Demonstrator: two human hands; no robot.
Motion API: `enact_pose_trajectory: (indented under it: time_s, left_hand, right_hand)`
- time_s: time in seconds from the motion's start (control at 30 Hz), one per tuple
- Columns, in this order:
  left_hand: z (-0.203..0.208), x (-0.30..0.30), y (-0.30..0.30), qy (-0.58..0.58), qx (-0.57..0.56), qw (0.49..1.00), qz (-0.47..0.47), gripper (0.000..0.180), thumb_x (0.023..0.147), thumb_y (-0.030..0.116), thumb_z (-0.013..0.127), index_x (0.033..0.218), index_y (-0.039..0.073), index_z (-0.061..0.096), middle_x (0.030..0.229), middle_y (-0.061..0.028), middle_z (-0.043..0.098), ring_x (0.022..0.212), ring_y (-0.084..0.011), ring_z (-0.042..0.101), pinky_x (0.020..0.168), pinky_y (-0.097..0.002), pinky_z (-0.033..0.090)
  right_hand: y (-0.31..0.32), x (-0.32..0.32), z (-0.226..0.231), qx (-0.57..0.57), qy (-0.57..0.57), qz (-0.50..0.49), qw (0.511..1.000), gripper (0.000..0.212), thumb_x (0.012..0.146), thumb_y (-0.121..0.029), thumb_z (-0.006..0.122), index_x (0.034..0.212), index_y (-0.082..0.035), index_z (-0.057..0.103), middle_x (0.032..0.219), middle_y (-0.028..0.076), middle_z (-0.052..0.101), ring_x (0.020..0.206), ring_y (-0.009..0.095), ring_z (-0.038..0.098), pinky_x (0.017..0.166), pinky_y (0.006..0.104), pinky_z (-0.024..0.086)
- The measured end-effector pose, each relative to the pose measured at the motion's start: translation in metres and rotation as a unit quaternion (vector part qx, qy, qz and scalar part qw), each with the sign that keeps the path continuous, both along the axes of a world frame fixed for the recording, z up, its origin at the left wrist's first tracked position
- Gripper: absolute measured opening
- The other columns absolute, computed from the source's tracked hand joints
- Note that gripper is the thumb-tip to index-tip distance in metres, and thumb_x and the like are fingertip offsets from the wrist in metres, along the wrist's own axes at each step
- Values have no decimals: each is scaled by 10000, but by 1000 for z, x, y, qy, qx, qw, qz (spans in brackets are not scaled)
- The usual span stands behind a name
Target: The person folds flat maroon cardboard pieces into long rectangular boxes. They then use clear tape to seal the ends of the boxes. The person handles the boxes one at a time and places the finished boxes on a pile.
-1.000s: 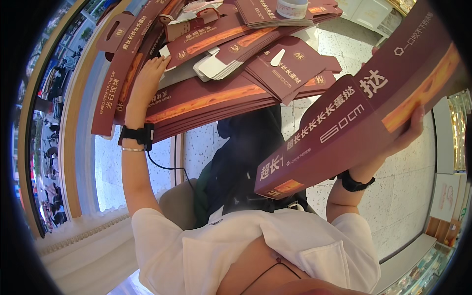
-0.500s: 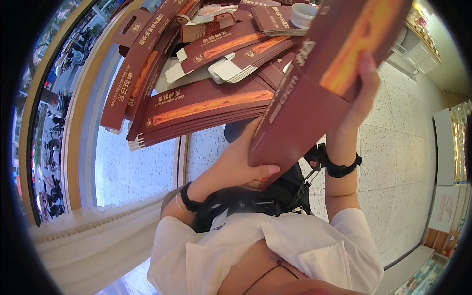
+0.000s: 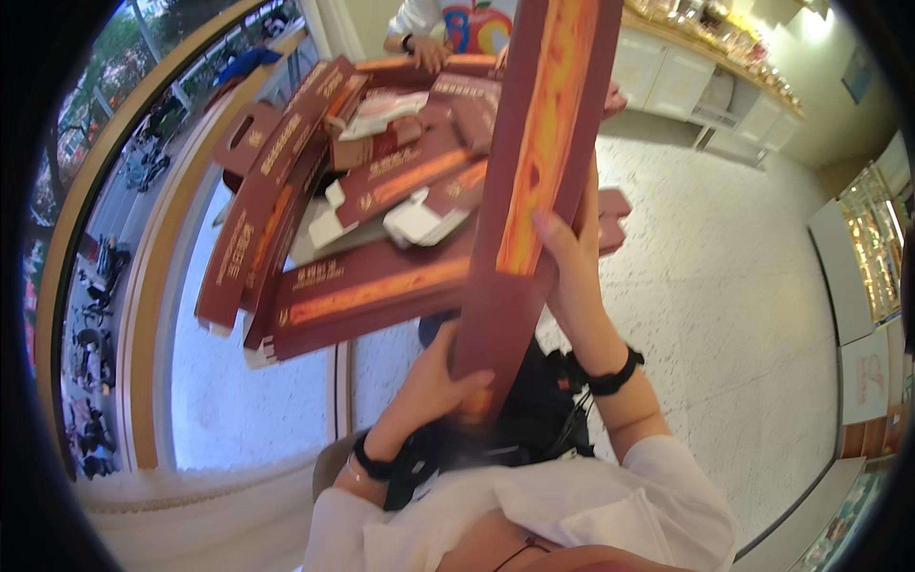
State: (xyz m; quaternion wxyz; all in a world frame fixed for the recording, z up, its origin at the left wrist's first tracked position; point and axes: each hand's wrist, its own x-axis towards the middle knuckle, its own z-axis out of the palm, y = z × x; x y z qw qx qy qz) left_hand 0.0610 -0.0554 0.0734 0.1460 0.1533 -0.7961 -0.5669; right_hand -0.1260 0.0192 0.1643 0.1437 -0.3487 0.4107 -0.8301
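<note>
A long maroon carton (image 3: 503, 310) with an orange pastry-like picture down its face is held out in front of me, its far end running past the top edge of the view. My left hand (image 3: 440, 379) grips its near end, thumb on the front. Farther up, my right hand (image 3: 575, 267) wraps the right side, thumb on the printed face and the other fingers hidden behind. Beyond the carton lies a stack of flat maroon cartons (image 3: 372, 297). More cartons with white end flaps (image 3: 419, 219) overlap behind it.
A handled maroon carton (image 3: 246, 143) stands at the table's left. Across the table another person's hand (image 3: 427, 52) rests by the cartons. A window with parked bikes outside lines the left. White cabinets (image 3: 672, 76) stand at the far right, above a speckled floor (image 3: 705, 286).
The carton has swung to the left and stands more upright in the view, both hands moving with it. My view has tilted up, so the other person and the cabinets now show.
</note>
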Motion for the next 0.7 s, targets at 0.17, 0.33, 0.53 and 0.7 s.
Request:
enact_pose_trajectory:
  time_s: [0.17,0.33,0.53,0.7]
  left_hand:
    - [20,9,-4,-34,-158,984,70,814,639,355,839,1266,-3,462,1122,-218,601,1002,-380,607,835,-409,494]
    - [19,12,4,-3,-243,964,105,817,617,346,856,1237,-24,472,1027,-185,594,915,-345,606,792,-397,494]
    - [-1,8,-2,10,-284,952,114,789,634,339,844,1243,-1,476,1061,-190,598,937,-358,593,817,-418,479]
    - [-2,16,-11,-6,-327,936,131,797,631,365,841,1246,10,480,1051,-191,606,932,-359,584,822,-420,458]
  right_hand:
    - [38,-52,3,-50,-61,-7,997,665,934,-415,538,1422,-53,268,1354,120,452,1198,239,491,1007,373,426]
    - [55,-86,53,-123,-28,-87,988,594,956,-527,437,1318,-56,435,1194,91,575,1039,181,596,882,326,512]
    - [56,-77,35,-74,8,-161,984,665,922,-580,471,1335,-65,394,1243,78,519,1090,185,547,927,317,477]
    - [54,-63,18,-89,-4,-173,981,663,917,-607,446,1337,-98,382,1226,59,515,1103,161,539,928,300,480]
